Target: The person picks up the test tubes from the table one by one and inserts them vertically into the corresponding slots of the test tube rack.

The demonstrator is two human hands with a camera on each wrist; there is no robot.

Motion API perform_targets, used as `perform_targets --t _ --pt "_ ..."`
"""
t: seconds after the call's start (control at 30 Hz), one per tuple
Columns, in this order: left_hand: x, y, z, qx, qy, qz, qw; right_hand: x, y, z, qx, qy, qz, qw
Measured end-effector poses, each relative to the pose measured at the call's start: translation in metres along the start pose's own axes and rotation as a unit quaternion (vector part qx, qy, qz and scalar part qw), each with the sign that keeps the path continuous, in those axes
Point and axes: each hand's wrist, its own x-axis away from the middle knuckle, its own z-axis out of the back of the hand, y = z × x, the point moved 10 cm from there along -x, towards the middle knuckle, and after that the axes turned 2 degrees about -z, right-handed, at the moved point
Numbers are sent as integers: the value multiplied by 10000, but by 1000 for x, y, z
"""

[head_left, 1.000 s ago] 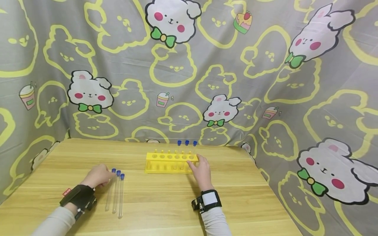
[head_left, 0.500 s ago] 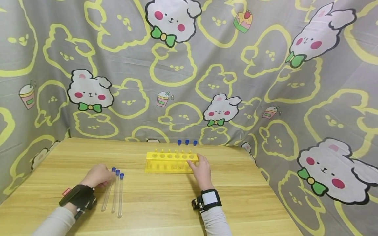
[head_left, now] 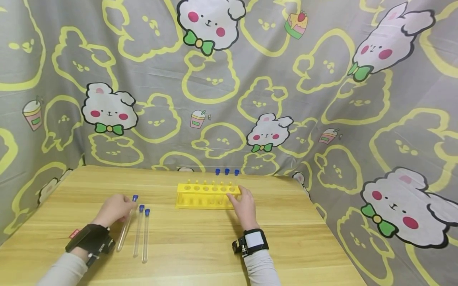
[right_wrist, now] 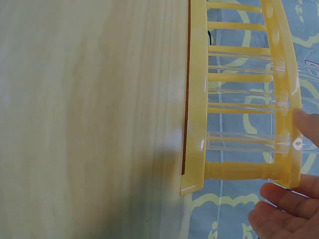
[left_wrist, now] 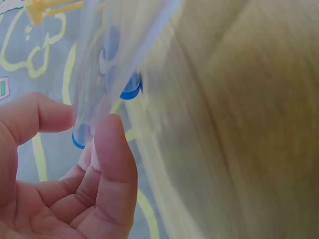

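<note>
Left hand [head_left: 113, 209]: fingers pinch the capped end of one clear tube [head_left: 125, 225], blue cap up and the bottom end low near the tabletop [head_left: 200, 246], left of two more tubes [head_left: 141, 230] lying flat. Right hand [head_left: 245, 206]: fingers curled against the right end of the yellow rack [head_left: 206, 196], which holds three capped tubes [head_left: 226, 178] at its right. Step in hand, by judgement: picking up a tube; next calls for carrying it right and lowering it upright into a free rack hole.
</note>
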Motion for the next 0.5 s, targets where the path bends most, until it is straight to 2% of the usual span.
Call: perform_targets --t 0.3,0.5 --pt "2 12 15 -223 358 -232 9988 0 1 0 -14 -25 -2 10000" --pt "4 17 23 -133 562 -291 9979 0 0 -1 -4 -39 19 10000"
